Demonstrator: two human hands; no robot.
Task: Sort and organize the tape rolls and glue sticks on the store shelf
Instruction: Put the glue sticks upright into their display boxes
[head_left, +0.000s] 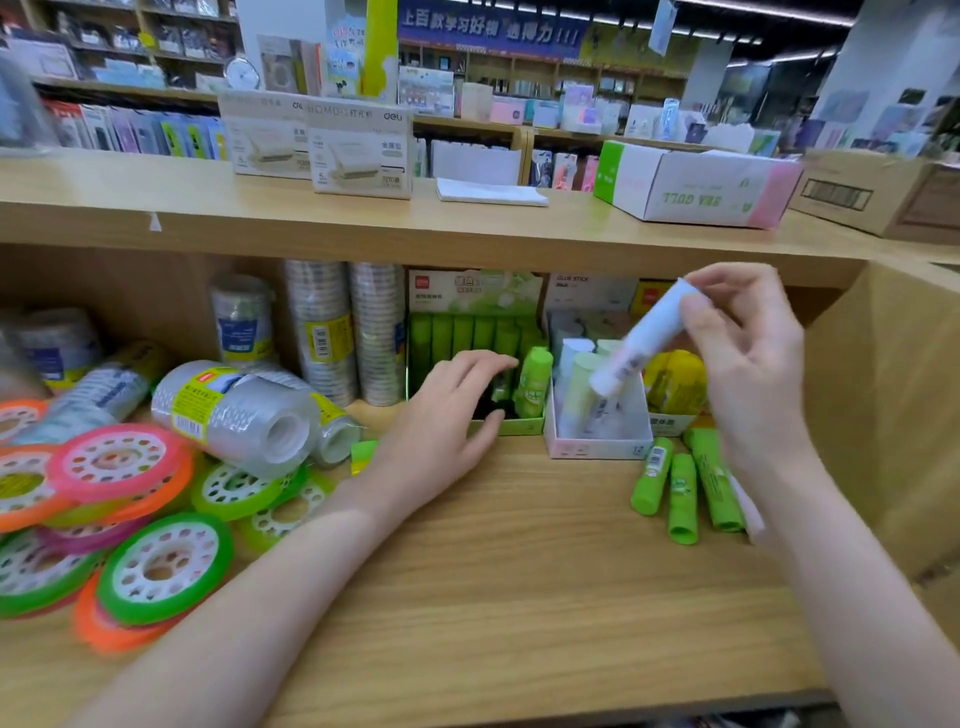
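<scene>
My right hand (748, 364) pinches a white glue stick (641, 340) by its upper end, tilted above the pink-edged box (597, 447). My left hand (457, 415) rests at the green display box (511, 427), fingers loosely curled, seemingly touching an upright green glue stick (532, 382). Three green sticks (683, 493) lie loose on the wooden shelf (519, 571).

Left hand (447, 410) reaches forward, palm down, fingers loosely spread — right hand (748, 364) raised, fingertips pinching.

Tape rolls (130, 499) lie left on the shelf (519, 571); glue-stick boxes (597, 431) stand far right, loose glue sticks (685, 488) just nearer.
</scene>
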